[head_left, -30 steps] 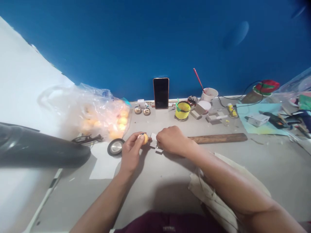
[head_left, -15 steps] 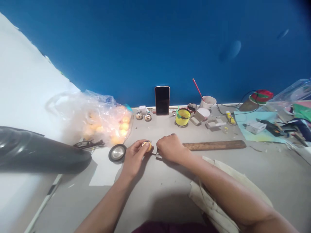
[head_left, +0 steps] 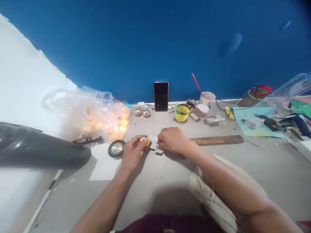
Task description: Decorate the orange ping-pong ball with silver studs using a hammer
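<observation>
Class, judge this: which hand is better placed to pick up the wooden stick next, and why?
Probably the right hand: the wooden stick lies beside its wrist, while the left hand holds the small yellow ball.

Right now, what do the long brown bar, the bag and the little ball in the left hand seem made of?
The long bar looks wooden: matte brown, streaky. The bag is thin clear plastic, crinkled and shiny, yellow balls showing through. The little ball in the left hand is smooth, yellow-orange, perhaps plastic; too small to be sure.
</observation>
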Action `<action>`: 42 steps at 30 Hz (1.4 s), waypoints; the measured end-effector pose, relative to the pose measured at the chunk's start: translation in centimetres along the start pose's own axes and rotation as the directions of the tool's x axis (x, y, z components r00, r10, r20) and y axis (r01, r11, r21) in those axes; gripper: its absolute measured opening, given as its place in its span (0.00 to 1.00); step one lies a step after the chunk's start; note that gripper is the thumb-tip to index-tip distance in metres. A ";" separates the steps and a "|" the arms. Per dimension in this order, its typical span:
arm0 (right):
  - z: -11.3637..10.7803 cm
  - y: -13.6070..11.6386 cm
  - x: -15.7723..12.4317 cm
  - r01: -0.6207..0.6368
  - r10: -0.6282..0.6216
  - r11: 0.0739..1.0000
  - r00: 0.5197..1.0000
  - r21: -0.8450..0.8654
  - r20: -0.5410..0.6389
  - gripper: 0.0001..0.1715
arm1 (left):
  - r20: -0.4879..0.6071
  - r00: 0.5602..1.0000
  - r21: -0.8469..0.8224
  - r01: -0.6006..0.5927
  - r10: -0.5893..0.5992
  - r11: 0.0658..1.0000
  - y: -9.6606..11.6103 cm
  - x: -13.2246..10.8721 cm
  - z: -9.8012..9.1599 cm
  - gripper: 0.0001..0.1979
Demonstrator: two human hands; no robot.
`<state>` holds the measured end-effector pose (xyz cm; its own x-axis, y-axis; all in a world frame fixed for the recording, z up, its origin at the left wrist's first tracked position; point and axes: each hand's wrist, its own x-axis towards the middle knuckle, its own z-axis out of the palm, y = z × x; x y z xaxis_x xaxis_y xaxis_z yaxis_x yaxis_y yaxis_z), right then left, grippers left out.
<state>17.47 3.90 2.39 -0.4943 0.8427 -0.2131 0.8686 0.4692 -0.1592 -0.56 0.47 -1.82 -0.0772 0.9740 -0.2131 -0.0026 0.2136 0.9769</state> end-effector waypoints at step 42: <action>1.3 1.3 1.2 0.038 -0.030 0.983 0.998 0.178 -0.050 0.14 | -0.116 0.968 0.086 -0.211 0.220 0.974 0.7 -0.7 -0.1 0.18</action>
<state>17.96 5.20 0.66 -0.5175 0.8406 -0.1596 0.8291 0.4465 -0.3365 -0.65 -0.08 -0.94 -0.1914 0.9815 0.0105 0.0998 0.0088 0.9950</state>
